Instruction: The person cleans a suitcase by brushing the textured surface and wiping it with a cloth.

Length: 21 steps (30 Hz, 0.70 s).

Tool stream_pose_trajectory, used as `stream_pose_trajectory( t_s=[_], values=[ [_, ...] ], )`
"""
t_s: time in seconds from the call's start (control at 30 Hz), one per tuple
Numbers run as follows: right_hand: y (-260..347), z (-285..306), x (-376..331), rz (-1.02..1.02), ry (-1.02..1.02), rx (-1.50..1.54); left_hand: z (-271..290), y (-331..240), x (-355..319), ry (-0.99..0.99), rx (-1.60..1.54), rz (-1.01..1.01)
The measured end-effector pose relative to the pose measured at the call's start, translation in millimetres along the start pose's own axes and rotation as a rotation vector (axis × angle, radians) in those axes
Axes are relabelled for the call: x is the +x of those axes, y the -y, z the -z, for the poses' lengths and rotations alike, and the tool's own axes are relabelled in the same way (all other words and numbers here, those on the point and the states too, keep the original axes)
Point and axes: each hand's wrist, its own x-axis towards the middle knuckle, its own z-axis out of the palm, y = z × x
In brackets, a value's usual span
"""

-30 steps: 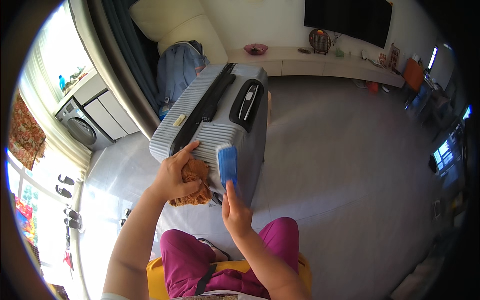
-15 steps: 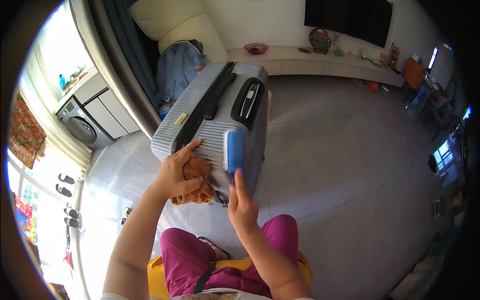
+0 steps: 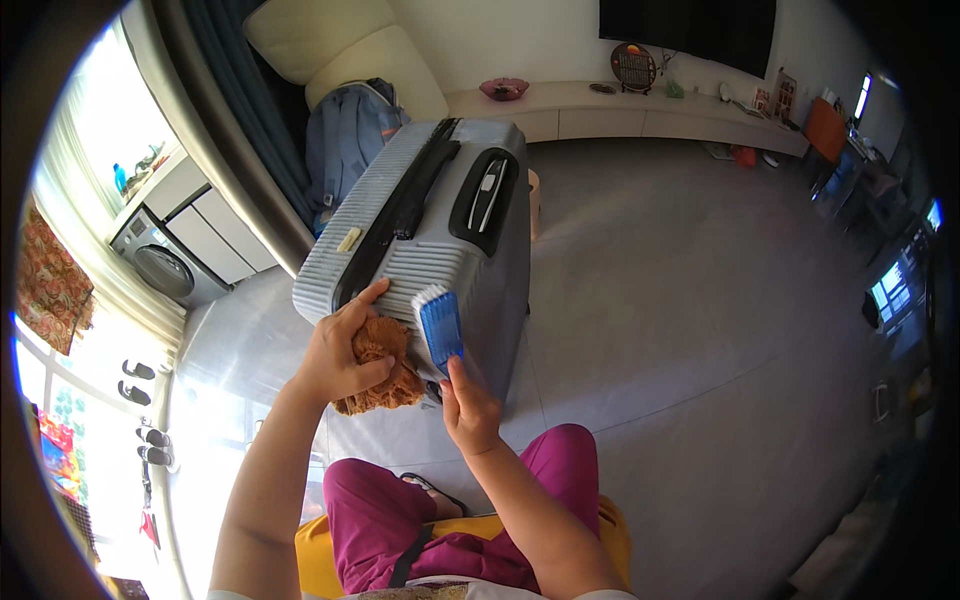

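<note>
A grey ribbed suitcase [image 3: 410,200] stands in front of me, black zip strip and handle on its upper side. Against its near left corner, my left hand [image 3: 345,350] presses a brown cloth [image 3: 385,375], with the thumb over the cloth and a finger reaching onto the ribs. Held by its lower end in my right hand [image 3: 472,408] is a blue brush [image 3: 441,325] with white bristles. The bristles face left, beside the ribbed surface; whether they touch it I cannot tell.
A blue-grey backpack [image 3: 350,135] rests behind the suitcase, by a cream cushioned seat [image 3: 385,70]. Along the far wall runs a low cabinet [image 3: 600,122] with a pink bowl [image 3: 504,89]. At left are a washing machine [image 3: 160,262] and several slippers [image 3: 140,370]. Grey tiled floor [image 3: 650,300] spreads right.
My right hand and the brush have moved slightly left and down, and the brush now tilts left. My left hand stays on the cloth. The whole view has shifted a little.
</note>
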Motion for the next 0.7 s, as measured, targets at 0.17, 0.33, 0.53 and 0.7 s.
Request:
stream_pose_trajectory(
  t_s=[0.17, 0.33, 0.53, 0.7],
  values=[
    [-28, 4, -84, -0.202, 0.072, -0.073, 0, -1, 5, 0.002, 0.001, -0.034],
    [5, 4, 0, -0.143, -0.048, 0.144, -4, -4, 3, 0.007, -0.012, 0.019],
    [19, 21, -31, -0.706, 0.105, 0.225, -3, -4, 4, -0.025, 0.087, -0.068],
    [12, 33, 11, -0.642, 0.152, 0.291, -7, -6, -1, -0.026, 0.104, 0.051]
  ],
)
